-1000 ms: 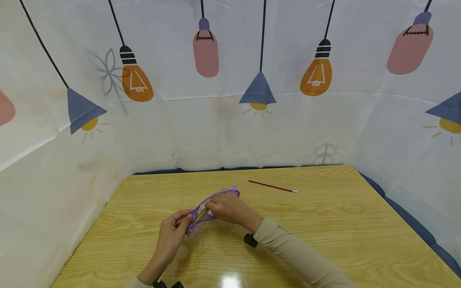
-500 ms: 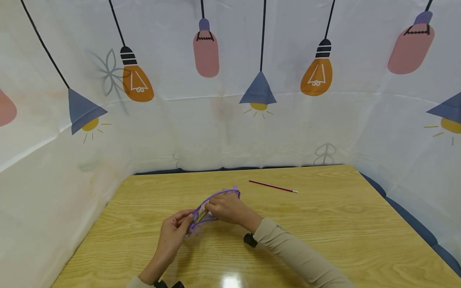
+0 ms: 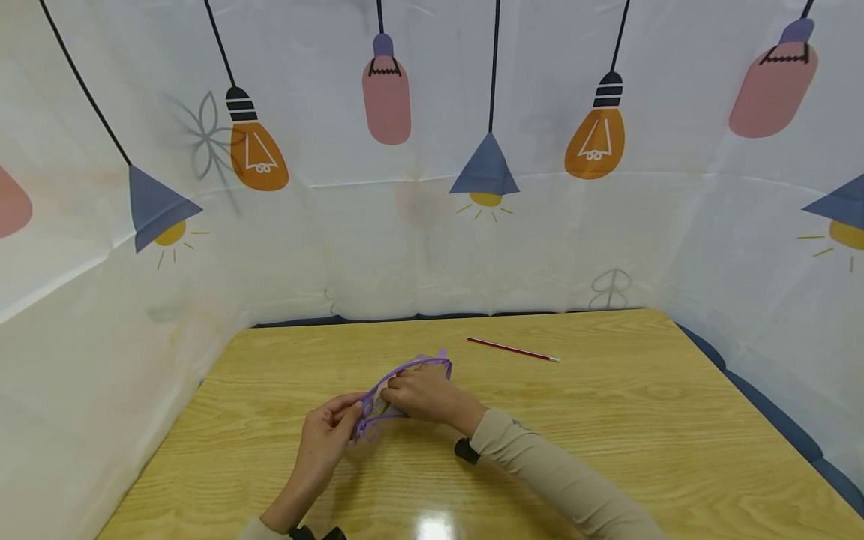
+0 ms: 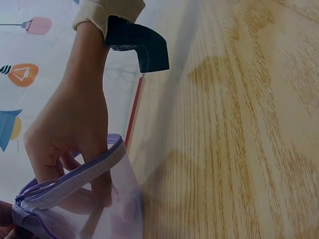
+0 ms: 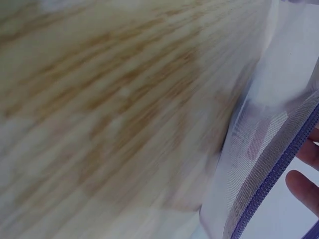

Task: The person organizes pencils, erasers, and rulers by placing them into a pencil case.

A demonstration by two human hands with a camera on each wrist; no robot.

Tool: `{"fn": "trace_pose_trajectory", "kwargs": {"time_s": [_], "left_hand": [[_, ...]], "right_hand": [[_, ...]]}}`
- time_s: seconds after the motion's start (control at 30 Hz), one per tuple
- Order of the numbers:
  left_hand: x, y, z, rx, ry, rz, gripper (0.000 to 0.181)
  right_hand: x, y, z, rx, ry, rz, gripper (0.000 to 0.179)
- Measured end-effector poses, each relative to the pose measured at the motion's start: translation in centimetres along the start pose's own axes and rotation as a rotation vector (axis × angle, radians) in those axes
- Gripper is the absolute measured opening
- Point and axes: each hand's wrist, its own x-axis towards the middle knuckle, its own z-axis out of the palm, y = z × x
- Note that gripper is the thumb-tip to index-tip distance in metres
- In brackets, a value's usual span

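Observation:
A mesh zip pouch [image 3: 413, 364] with purple edging stands tilted above the wooden table, its mouth spread apart. My left hand [image 3: 322, 439] pinches the pouch's near left corner between thumb and fingers. My right hand [image 3: 424, 391] reaches down through the mouth, fingers inside the pouch. In the right wrist view its thumb [image 5: 301, 189] and fingers show at the right edge, apart, with nothing seen between them. A small yellow strip [image 3: 385, 407] shows inside below the right hand, mostly covered; its kind is unclear. The left wrist view shows a slim stick [image 4: 92, 224] through the mesh.
A dark red pencil [image 3: 513, 349] with a white end lies on the table [image 3: 607, 420] behind and right of the pouch. A white curtain [image 3: 432, 255] printed with lamps hangs around the table's back and sides.
My right hand has shifted slightly left and deeper into the pouch, covering more of the yellow strip. My left hand keeps its pinch on the corner. The red pencil stays put.

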Motion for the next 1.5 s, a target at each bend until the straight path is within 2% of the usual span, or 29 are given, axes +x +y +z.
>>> {"fn": "trace_pose_trajectory", "kwargs": {"time_s": [0.43,0.77,1.17,1.5], "left_hand": [[0.1,-0.1,0.0,-0.02,-0.005,0.0,0.021],[0.0,-0.2,0.0,-0.007,-0.006,-0.007,0.022],[-0.1,-0.1,0.1,0.0,0.008,-0.019,0.021],[0.0,-0.1,0.2,0.005,0.006,-0.019,0.021]], "right_hand": [[0.8,-0.2,0.1,-0.038,-0.117,0.035,0.017],[0.7,-0.3,0.4,-0.037,-0.09,0.029,0.019],[0.8,-0.1,-0.1,0.032,-0.143,0.076,0.017],[0.4,0.3,-0.9,0.074,-0.168,0.079,0.006]]}}
